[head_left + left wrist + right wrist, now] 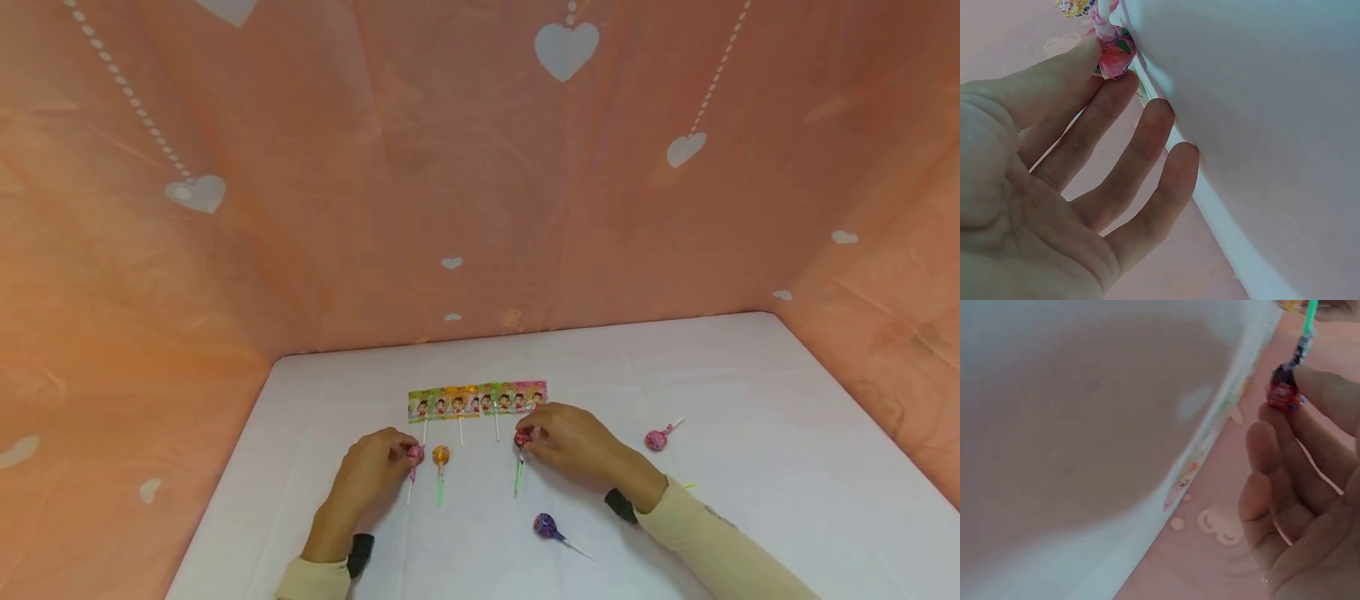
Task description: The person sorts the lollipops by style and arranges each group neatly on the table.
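Observation:
My left hand [366,472] pinches the head of a pink-wrapped lollipop [1116,56] between thumb and forefinger, its white stick pointing toward me. To the right, my right hand [576,442] holds a dark red lollipop [1284,392] by its wrapped head, with a green stick. Between the two hands lies an orange lollipop [441,455], also on a green stick. Just beyond the hands, flat packets [459,403] in green, orange and pink form a row, with white sticks jutting out below some of them.
A purple lollipop [546,526] lies nearer to me, below the right hand. Farther right is another pink lollipop [656,440]. A yellow stick [690,485] shows beside the right sleeve, mostly hidden. Pink cloth [480,183] with hearts surrounds the white table [322,383].

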`<state>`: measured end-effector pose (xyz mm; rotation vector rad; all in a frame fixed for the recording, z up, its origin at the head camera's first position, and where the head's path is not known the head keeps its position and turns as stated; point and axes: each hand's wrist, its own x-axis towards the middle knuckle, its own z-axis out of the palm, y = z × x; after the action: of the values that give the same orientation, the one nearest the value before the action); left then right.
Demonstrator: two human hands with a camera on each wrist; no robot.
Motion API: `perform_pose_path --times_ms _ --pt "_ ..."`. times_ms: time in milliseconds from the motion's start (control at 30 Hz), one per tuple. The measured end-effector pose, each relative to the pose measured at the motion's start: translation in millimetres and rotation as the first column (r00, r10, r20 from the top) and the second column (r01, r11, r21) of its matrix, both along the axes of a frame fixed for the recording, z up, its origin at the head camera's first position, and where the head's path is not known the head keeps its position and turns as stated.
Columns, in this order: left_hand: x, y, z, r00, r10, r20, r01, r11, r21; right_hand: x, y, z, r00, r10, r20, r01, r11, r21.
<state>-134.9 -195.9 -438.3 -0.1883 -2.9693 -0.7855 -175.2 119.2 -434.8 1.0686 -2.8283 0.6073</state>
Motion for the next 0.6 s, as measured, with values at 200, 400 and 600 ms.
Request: perform_pose_path --times_ms 200,400,600 --pt "-0.6 0.0 -0.8 1.000 -0.005 -0.004 0.005 1.000 -0.002 3.6 -1.6 -7.3 0.991 0.003 -0.136 0.001 1.000 0.026" --pt "-0.7 0.3 -0.3 1.000 -0.009 -0.004 0.009 1.000 -0.006 15.6 -10.1 -12.1 0.978 0.009 -0.208 -0.004 1.000 0.026" --pt "0.6 0.4 1.2 1.000 -0.008 0.002 0.008 1.000 0.000 26.6 -18.7 -14.4 0.977 -0.042 -0.209 0.042 0.999 -0.005"
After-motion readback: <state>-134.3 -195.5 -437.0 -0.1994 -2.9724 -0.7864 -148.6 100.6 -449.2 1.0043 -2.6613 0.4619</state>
